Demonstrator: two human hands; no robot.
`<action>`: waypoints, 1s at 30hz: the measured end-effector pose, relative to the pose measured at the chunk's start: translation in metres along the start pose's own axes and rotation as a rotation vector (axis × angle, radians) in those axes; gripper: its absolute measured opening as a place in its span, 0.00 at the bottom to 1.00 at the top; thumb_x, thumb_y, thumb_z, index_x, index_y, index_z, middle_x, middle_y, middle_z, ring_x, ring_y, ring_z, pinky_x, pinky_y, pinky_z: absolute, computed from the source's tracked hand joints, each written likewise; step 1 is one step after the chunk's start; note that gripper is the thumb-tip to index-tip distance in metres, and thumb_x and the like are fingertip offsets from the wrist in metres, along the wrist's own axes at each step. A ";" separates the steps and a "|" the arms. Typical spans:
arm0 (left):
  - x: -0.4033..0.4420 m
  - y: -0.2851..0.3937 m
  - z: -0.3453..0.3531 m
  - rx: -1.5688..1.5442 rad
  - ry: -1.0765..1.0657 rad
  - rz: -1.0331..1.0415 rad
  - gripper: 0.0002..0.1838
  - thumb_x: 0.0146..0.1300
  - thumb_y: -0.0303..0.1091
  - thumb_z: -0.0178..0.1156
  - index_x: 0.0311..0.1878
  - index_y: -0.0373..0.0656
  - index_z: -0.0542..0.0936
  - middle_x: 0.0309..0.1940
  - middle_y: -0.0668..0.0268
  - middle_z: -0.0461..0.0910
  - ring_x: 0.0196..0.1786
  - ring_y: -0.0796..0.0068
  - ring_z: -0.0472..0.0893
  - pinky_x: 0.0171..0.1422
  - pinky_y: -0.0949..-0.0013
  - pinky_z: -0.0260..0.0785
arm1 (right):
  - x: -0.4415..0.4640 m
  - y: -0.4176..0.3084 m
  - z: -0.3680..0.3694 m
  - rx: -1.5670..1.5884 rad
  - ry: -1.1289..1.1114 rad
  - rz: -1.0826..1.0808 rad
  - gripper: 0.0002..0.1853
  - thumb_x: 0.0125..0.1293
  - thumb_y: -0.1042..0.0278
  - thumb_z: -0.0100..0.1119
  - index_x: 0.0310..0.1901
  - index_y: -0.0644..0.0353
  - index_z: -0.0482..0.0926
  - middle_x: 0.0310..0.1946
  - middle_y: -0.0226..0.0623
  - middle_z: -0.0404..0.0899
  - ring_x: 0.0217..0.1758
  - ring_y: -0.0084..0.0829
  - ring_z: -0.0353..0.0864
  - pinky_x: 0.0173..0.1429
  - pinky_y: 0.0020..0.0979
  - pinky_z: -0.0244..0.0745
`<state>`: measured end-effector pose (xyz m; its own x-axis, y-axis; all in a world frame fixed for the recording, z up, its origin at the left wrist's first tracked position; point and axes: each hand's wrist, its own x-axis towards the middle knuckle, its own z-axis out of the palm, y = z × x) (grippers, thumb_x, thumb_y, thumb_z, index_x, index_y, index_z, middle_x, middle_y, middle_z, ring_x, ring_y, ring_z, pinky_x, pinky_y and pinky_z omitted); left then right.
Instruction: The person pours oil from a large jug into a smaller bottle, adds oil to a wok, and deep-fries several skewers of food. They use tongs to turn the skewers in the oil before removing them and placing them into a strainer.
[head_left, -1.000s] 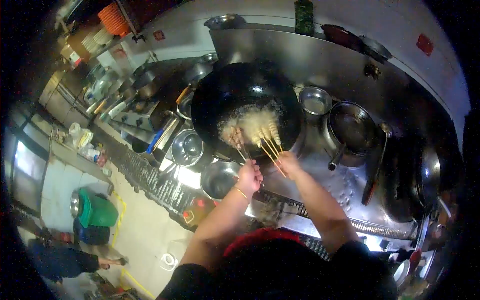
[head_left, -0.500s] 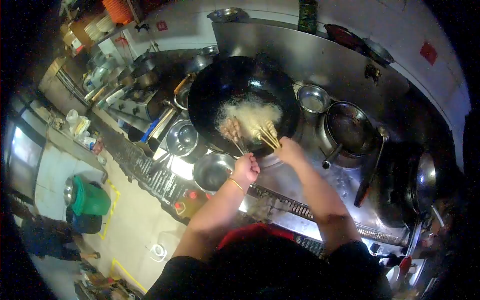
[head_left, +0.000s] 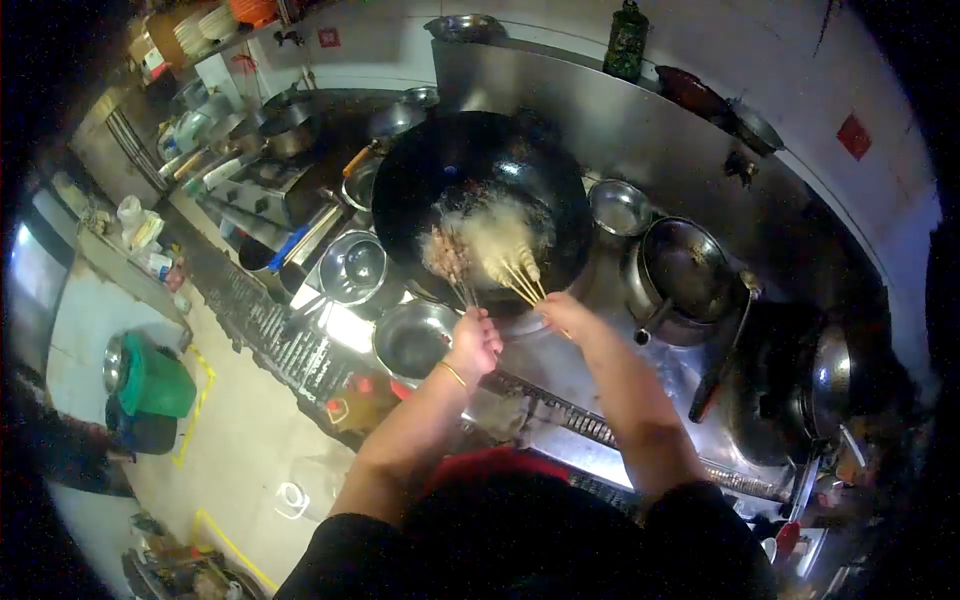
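Note:
A large black wok [head_left: 410, 165] holds bubbling, foamy oil [head_left: 497, 222]. At its front left, my left hand [head_left: 474, 343] is closed around thin metal-looking skewers, whose brownish meat [head_left: 443, 255] sits at the edge of the foam. My right hand [head_left: 567, 315] grips several wooden skewers [head_left: 526, 287] just right of it. Pale, ridged food [head_left: 518, 264] on their upper ends lies partly in the oil. The two hands are apart, both at the wok's near rim.
Steel bowls [head_left: 352, 268] and a pan [head_left: 413, 342] stand left of my hands. Right of the wok are a small bowl [head_left: 620, 207], a dark pan [head_left: 686, 268] and a long-handled tool [head_left: 725, 350]. A green bin [head_left: 160, 382] stands on the floor, left.
The view has shifted, moving the surroundings left in frame. Both hands still hold their skewers at the wok. The person at the lower left has mostly left the view.

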<state>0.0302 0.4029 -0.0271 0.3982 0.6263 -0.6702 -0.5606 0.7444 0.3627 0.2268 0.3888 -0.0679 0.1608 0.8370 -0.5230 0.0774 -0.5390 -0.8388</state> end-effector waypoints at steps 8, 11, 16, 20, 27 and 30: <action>-0.006 -0.004 -0.013 0.044 -0.006 0.020 0.13 0.67 0.45 0.38 0.28 0.53 0.65 0.12 0.79 0.52 0.13 0.85 0.49 0.14 0.79 0.40 | -0.025 0.052 0.014 -0.191 0.245 -0.389 0.11 0.61 0.62 0.49 0.25 0.58 0.71 0.15 0.26 0.66 0.16 0.22 0.61 0.19 0.30 0.56; -0.011 -0.002 -0.016 0.088 -0.030 0.052 0.12 0.67 0.45 0.39 0.29 0.53 0.64 0.13 0.78 0.53 0.13 0.84 0.50 0.14 0.79 0.41 | -0.059 0.059 0.006 -0.160 0.218 -0.290 0.11 0.62 0.61 0.49 0.26 0.57 0.71 0.15 0.24 0.65 0.16 0.20 0.60 0.18 0.28 0.55; -0.026 0.004 -0.014 0.131 -0.052 0.132 0.09 0.64 0.41 0.41 0.30 0.52 0.64 0.14 0.77 0.54 0.14 0.84 0.51 0.14 0.79 0.41 | -0.057 0.065 0.009 0.068 0.195 -0.269 0.10 0.63 0.60 0.47 0.27 0.55 0.70 0.14 0.20 0.60 0.14 0.16 0.55 0.15 0.23 0.49; -0.033 0.004 -0.010 0.179 -0.045 0.179 0.09 0.63 0.41 0.41 0.30 0.51 0.64 0.13 0.77 0.54 0.13 0.83 0.52 0.14 0.77 0.42 | -0.045 0.023 0.022 0.356 0.041 -0.087 0.09 0.64 0.60 0.46 0.29 0.54 0.69 0.13 0.20 0.58 0.11 0.14 0.52 0.12 0.21 0.44; -0.036 0.005 -0.007 0.229 -0.062 0.219 0.07 0.64 0.40 0.41 0.31 0.52 0.64 0.14 0.76 0.54 0.14 0.83 0.52 0.15 0.77 0.43 | -0.035 0.026 0.022 0.474 -0.016 -0.024 0.09 0.65 0.58 0.44 0.33 0.53 0.69 0.12 0.20 0.57 0.09 0.15 0.49 0.10 0.21 0.43; -0.033 0.002 -0.008 0.204 -0.075 0.209 0.06 0.65 0.39 0.40 0.32 0.53 0.64 0.14 0.76 0.55 0.14 0.83 0.53 0.15 0.77 0.43 | -0.044 0.062 0.006 0.457 -0.011 -0.036 0.10 0.65 0.58 0.45 0.33 0.53 0.69 0.12 0.20 0.57 0.09 0.16 0.49 0.10 0.22 0.43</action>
<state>0.0098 0.3815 -0.0094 0.3464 0.7808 -0.5200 -0.4814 0.6237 0.6158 0.2190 0.3194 -0.0981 0.1549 0.8566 -0.4922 -0.3594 -0.4152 -0.8357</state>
